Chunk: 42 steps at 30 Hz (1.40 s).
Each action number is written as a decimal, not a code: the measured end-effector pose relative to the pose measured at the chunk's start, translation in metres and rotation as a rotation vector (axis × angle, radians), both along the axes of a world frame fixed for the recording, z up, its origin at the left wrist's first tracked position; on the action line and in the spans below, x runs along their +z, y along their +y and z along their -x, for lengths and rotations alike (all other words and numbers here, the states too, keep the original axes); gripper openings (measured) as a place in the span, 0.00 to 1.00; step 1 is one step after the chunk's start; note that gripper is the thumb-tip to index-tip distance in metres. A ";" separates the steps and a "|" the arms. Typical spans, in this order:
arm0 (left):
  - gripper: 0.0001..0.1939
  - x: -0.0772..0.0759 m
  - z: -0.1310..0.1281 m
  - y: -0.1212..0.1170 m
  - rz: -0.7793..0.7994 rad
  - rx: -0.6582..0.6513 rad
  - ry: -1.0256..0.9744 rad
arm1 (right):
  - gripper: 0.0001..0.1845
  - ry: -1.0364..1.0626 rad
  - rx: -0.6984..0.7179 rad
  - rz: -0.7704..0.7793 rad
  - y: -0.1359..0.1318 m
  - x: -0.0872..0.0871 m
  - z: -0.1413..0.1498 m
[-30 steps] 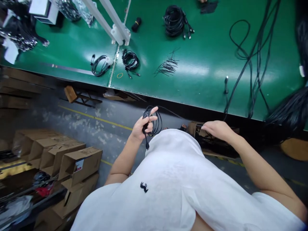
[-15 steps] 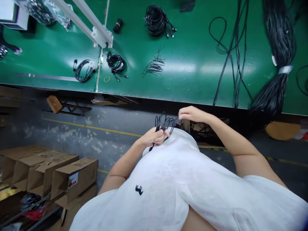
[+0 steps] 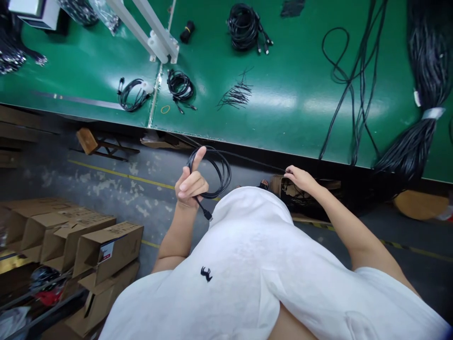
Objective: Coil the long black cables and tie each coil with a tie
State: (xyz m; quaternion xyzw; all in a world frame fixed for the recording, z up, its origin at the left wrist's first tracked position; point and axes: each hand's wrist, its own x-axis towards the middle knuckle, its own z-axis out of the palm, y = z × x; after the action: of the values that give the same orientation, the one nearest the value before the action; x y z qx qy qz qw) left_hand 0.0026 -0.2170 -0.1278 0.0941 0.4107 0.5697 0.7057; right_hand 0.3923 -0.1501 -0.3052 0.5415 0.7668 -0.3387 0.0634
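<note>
A black cable [image 3: 226, 175] hangs in several loops from my left hand [image 3: 191, 183], in front of the bench edge. The left fingers curl around the loops while the index finger points up. Below that hand dangles one cable end with a plug [image 3: 207, 215]. From the top of the loops a straight length of cable runs right to my right hand [image 3: 296, 177]. There the fingertips are pinched on the cable. Any cable beyond the right fingers is hard to make out against the dark space under the bench.
On the green bench [image 3: 283, 127] lie coiled cables [image 3: 244, 27], a smaller coil [image 3: 180, 86], short black ties [image 3: 236, 94], a yellow rubber band [image 3: 165, 109], loose cables [image 3: 354, 94] and a thick cable bundle [image 3: 426, 66]. Cardboard boxes [image 3: 109, 250] stand at lower left.
My hands have moved apart, the left up and leftward, the right slightly rightward. The bunched cable now hangs as open loops with a taut length between the hands. The view has shifted slightly.
</note>
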 end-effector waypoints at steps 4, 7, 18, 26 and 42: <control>0.21 -0.025 -0.014 0.013 0.003 -0.140 0.210 | 0.12 -0.205 0.412 -0.286 -0.023 0.049 0.029; 0.22 -0.056 -0.035 0.014 0.025 -0.315 0.355 | 0.13 -0.023 0.694 -0.379 -0.030 0.088 0.060; 0.21 -0.086 -0.065 -0.010 -0.030 -0.857 0.239 | 0.19 0.297 0.469 -0.529 -0.034 0.108 0.096; 0.19 -0.049 -0.059 -0.010 -0.019 -0.960 -0.097 | 0.26 0.556 0.073 -0.301 -0.047 0.095 0.116; 0.24 -0.040 -0.018 -0.001 -0.229 -0.277 0.181 | 0.18 1.455 -1.055 0.837 -0.035 0.061 0.249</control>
State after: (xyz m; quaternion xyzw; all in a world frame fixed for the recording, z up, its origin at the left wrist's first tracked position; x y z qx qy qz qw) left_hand 0.0210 -0.2185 -0.1676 0.2801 0.3881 0.4991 0.7223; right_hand 0.1430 -0.1848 -0.2440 0.4077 0.0981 -0.8171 -0.3957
